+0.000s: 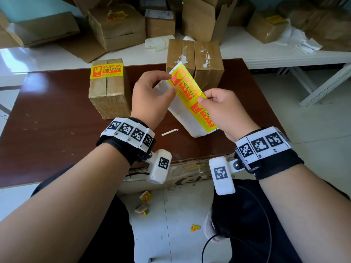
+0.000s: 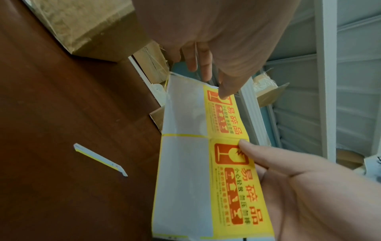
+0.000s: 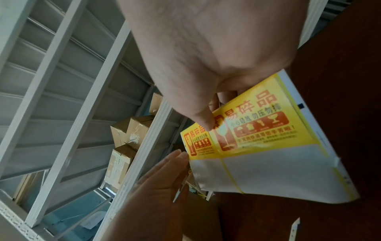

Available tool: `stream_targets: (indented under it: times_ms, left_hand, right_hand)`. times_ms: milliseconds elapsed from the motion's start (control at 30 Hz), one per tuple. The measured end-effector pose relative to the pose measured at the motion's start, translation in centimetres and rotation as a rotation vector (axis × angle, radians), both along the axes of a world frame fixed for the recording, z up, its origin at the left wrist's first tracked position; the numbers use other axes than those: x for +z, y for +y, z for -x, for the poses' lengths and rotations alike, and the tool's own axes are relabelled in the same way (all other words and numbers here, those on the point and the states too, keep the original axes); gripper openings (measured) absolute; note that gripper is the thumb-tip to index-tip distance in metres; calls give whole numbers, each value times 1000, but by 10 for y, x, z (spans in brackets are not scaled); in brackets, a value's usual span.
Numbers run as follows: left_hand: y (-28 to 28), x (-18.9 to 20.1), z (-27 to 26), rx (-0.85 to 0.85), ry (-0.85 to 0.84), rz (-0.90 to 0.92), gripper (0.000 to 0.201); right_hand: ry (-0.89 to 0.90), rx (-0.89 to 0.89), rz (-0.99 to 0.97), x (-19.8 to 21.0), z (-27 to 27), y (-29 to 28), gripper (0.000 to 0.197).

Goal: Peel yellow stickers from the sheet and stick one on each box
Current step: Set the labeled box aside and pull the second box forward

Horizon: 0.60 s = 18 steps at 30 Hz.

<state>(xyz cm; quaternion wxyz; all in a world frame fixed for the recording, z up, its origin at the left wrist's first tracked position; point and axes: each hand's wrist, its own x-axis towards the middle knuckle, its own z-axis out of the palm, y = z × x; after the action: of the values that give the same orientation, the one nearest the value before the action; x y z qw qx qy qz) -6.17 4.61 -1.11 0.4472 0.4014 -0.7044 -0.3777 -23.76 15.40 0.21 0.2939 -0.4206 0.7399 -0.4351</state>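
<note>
At frame centre, the sticker sheet (image 1: 191,103) is held above the brown table (image 1: 57,114): the left hand (image 1: 152,95) pinches its upper corner, the right hand (image 1: 222,109) pinches its edge. A labelled box (image 1: 109,88) stands left; two bare boxes (image 1: 195,61) behind; white shelving (image 1: 284,54) beyond.

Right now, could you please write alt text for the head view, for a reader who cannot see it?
Two hands hold a sticker sheet above a brown table: the left hand pinches the top yellow sticker, the right hand grips the sheet. A stickered box stands left, two bare boxes behind.
</note>
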Motion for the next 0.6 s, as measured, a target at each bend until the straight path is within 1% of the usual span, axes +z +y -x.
stream_targets:
  times_ms: [67,133,233,400,467,600]
  left_hand:
    - [4,-1,1,-18,-48,84,23]
    - [6,-3,3,-35,-88,124,22]
    - [10,-6,8,-104,-84,100,19]
    - [18,-7,13,-189,-71,82,12]
    - [20,-7,15,-210,-38,49,10]
    - [22,-7,16,-224,-5,-2,11]
  right_hand:
    - [-1,-7,13,-1,0,-1,17]
    - [-6,-9,24,-2,-1,-1,17]
    - [-16,-7,48,-4,-2,-2,20]
    - [-9,-2,75,-8,-2,-3,19]
    - [0,-6,88,-9,-2,-4,19]
    - [24,-6,87,-10,-1,-5,21]
